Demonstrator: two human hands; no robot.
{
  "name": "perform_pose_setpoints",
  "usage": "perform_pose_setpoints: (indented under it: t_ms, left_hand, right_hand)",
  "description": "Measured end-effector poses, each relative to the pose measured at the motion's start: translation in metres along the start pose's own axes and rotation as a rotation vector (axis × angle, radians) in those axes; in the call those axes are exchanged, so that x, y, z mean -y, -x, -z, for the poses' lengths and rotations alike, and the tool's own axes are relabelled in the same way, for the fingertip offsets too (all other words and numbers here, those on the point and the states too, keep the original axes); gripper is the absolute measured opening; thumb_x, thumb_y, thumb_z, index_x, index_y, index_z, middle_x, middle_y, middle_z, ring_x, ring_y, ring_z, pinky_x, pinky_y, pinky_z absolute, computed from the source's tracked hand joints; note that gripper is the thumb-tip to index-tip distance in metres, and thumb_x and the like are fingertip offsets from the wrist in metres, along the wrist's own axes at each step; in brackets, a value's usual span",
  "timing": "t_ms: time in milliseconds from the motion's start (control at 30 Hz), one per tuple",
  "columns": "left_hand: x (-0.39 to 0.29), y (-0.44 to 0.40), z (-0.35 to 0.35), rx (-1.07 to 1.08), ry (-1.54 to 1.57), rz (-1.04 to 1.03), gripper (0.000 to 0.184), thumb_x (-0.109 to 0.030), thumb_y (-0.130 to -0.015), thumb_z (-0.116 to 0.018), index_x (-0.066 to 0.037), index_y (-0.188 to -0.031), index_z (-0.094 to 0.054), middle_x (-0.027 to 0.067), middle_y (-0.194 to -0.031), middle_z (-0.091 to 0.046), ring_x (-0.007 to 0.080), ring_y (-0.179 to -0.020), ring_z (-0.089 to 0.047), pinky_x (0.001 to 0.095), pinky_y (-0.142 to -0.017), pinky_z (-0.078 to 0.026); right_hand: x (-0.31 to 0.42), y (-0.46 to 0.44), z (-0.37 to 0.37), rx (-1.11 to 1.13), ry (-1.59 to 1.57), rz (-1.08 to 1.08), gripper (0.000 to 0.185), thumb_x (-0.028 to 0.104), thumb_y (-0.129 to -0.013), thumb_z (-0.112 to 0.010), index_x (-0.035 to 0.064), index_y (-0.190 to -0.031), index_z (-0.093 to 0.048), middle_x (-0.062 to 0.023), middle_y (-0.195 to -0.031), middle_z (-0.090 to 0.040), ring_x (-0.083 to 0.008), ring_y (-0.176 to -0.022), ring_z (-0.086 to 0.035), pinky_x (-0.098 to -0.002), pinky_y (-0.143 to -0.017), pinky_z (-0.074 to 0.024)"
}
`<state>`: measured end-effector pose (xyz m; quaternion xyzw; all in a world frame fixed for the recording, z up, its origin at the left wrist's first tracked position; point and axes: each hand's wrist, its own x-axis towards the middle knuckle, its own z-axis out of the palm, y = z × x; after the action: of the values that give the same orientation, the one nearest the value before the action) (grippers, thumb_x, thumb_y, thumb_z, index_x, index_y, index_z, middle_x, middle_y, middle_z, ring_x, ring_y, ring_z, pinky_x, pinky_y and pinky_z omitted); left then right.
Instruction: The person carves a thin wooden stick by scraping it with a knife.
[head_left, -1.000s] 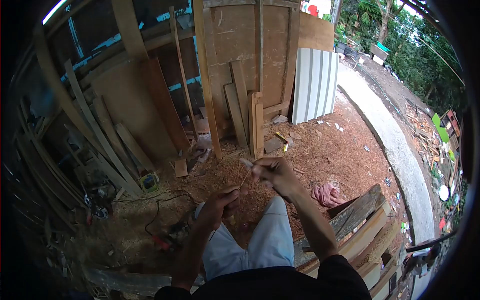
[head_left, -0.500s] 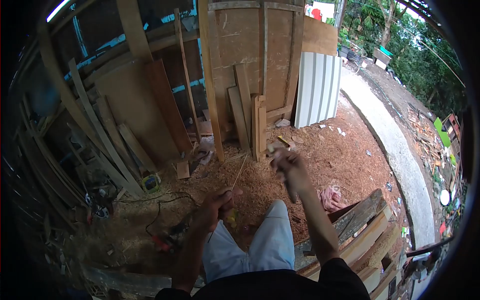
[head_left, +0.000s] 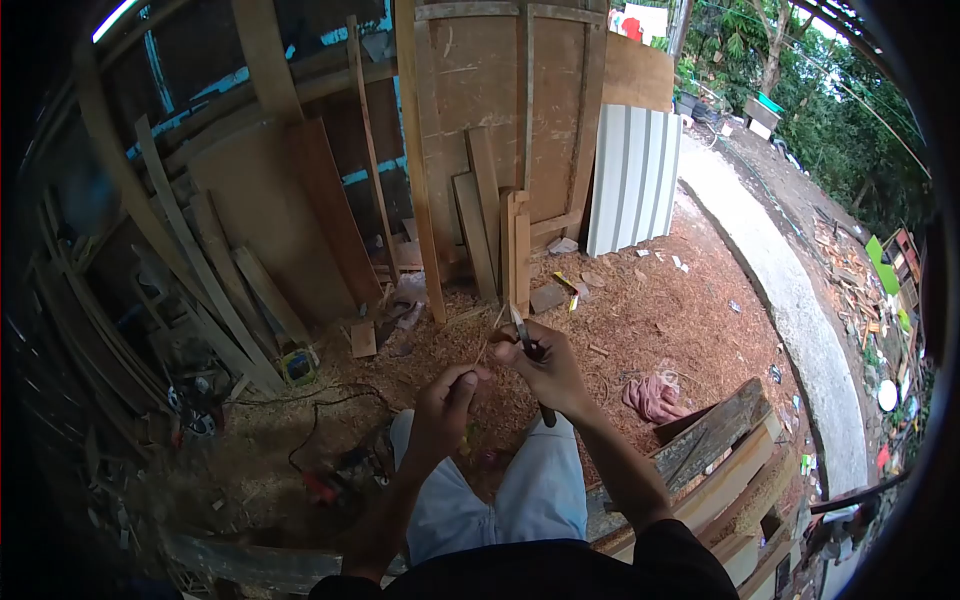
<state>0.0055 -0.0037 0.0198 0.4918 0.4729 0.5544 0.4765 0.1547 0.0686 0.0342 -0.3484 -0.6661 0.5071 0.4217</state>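
My left hand (head_left: 447,402) is closed around a thin wooden stick (head_left: 482,350), which slants up out of its fingers. My right hand (head_left: 548,372) grips a knife (head_left: 519,322) with a dark handle; its pale blade points upward and the handle's end sticks out below the palm. Both hands are close together above my knees, the right one a little higher. The blade is beside the upper part of the stick; whether they touch I cannot tell.
Wood shavings cover the ground (head_left: 640,310). Boards (head_left: 497,220) lean against a wooden panel wall. A pink cloth (head_left: 655,397) lies at the right near stacked planks (head_left: 725,460). A red-and-black power tool (head_left: 320,488) with a cord lies at the left. Corrugated sheet (head_left: 632,185) stands behind.
My right hand has come left and down toward my left hand, and the knife now shows clearly. My left hand has shifted slightly, still with the stick.
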Motion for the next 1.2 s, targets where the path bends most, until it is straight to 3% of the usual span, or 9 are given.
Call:
perform_pose_setpoints:
  t_ms: [267, 333, 433, 600, 733, 833, 1033, 1133, 1200]
  left_hand:
    - [0.002, -0.002, -0.001, -0.015, -0.073, -0.073, 0.021, -0.016, -0.096, -0.043, -0.001, -0.097, -0.058, -0.0011, -0.064, -0.045, 0.0053, -0.058, -0.041, 0.0217, -0.053, -0.036]
    - [0.008, -0.003, 0.003, -0.023, -0.047, -0.116, 0.021, -0.016, -0.096, -0.042, -0.002, -0.097, -0.058, -0.0017, -0.064, -0.045, 0.0048, -0.057, -0.040, 0.0207, -0.051, -0.034]
    - [0.012, -0.002, 0.010, 0.010, -0.041, -0.043, 0.021, -0.016, -0.096, -0.042, -0.003, -0.098, -0.058, -0.0020, -0.064, -0.044, 0.0052, -0.056, -0.039, 0.0207, -0.050, -0.033]
    - [0.007, 0.001, 0.004, 0.080, -0.015, -0.033, 0.023, -0.019, -0.096, -0.041, -0.003, -0.100, -0.057, -0.0021, -0.065, -0.043, 0.0055, -0.056, -0.038, 0.0204, -0.050, -0.032]
    - [0.007, 0.002, 0.003, 0.096, -0.028, -0.025, 0.022, -0.018, -0.096, -0.042, -0.003, -0.100, -0.057, -0.0019, -0.065, -0.044, 0.0055, -0.054, -0.037, 0.0203, -0.049, -0.031]
    - [0.007, 0.001, 0.005, 0.153, -0.036, 0.085, 0.021, -0.015, -0.095, -0.042, 0.000, -0.100, -0.057, -0.0001, -0.068, -0.047, 0.0068, -0.061, -0.044, 0.0225, -0.056, -0.038]
    - [-0.002, -0.005, 0.000, 0.083, 0.136, 0.077, 0.018, -0.014, -0.094, -0.047, -0.003, -0.106, -0.056, -0.0004, -0.069, -0.048, 0.0048, -0.059, -0.044, 0.0205, -0.053, -0.037]
    - [-0.006, -0.007, 0.000, 0.024, 0.233, 0.076, 0.021, -0.013, -0.094, -0.047, -0.003, -0.112, -0.053, -0.0001, -0.069, -0.048, 0.0039, -0.054, -0.040, 0.0194, -0.047, -0.033]
    - [-0.014, -0.004, 0.001, 0.024, 0.287, 0.121, 0.026, -0.011, -0.093, -0.048, -0.003, -0.117, -0.051, 0.0003, -0.069, -0.049, 0.0032, -0.049, -0.035, 0.0189, -0.043, -0.027]
  right_hand:
    - [0.005, -0.003, 0.002, 0.006, 0.087, -0.047, 0.015, 0.014, -0.085, -0.063, -0.0005, -0.086, -0.062, 0.0011, -0.067, -0.056, -0.0035, -0.061, -0.046, -0.0202, -0.057, -0.0367]
    - [-0.001, -0.007, 0.009, -0.127, 0.028, 0.034, 0.020, 0.020, -0.088, -0.060, 0.0001, -0.083, -0.062, 0.0005, -0.065, -0.056, -0.0044, -0.058, -0.045, -0.0214, -0.053, -0.0349]
    - [0.015, -0.009, 0.024, -0.176, 0.062, -0.044, 0.029, 0.027, -0.092, -0.053, 0.0006, -0.081, -0.062, -0.0003, -0.065, -0.056, -0.0056, -0.056, -0.045, -0.0227, -0.051, -0.0340]
    - [0.009, -0.009, 0.022, -0.007, 0.009, 0.032, 0.036, 0.034, -0.095, -0.045, 0.0032, -0.114, -0.053, 0.0049, -0.067, -0.045, -0.0015, -0.050, -0.035, -0.0186, -0.045, -0.0277]
    - [0.013, -0.010, 0.015, -0.032, -0.146, -0.013, 0.033, 0.032, -0.096, -0.044, 0.0035, -0.110, -0.054, 0.0044, -0.067, -0.045, -0.0024, -0.049, -0.035, -0.0192, -0.045, -0.0289]
    - [0.015, -0.010, 0.014, -0.031, -0.217, -0.068, 0.029, 0.030, -0.096, -0.045, 0.0038, -0.103, -0.055, 0.0033, -0.067, -0.047, -0.0033, -0.050, -0.038, -0.0197, -0.046, -0.0306]
    - [-0.004, -0.002, 0.007, 0.106, 0.201, 0.112, 0.024, 0.026, -0.095, -0.047, 0.0041, -0.095, -0.056, 0.0022, -0.066, -0.049, -0.0042, -0.052, -0.043, -0.0213, -0.048, -0.0328]
    - [0.008, 0.002, 0.009, 0.094, 0.101, -0.072, 0.022, 0.022, -0.094, -0.050, 0.0018, -0.097, -0.057, 0.0007, -0.072, -0.051, -0.0064, -0.061, -0.047, -0.0242, -0.054, -0.0370]
    - [0.012, 0.001, 0.016, 0.067, -0.290, -0.197, 0.022, 0.020, -0.093, -0.051, 0.0008, -0.102, -0.057, -0.0005, -0.074, -0.054, -0.0076, -0.062, -0.050, -0.0243, -0.055, -0.0394]
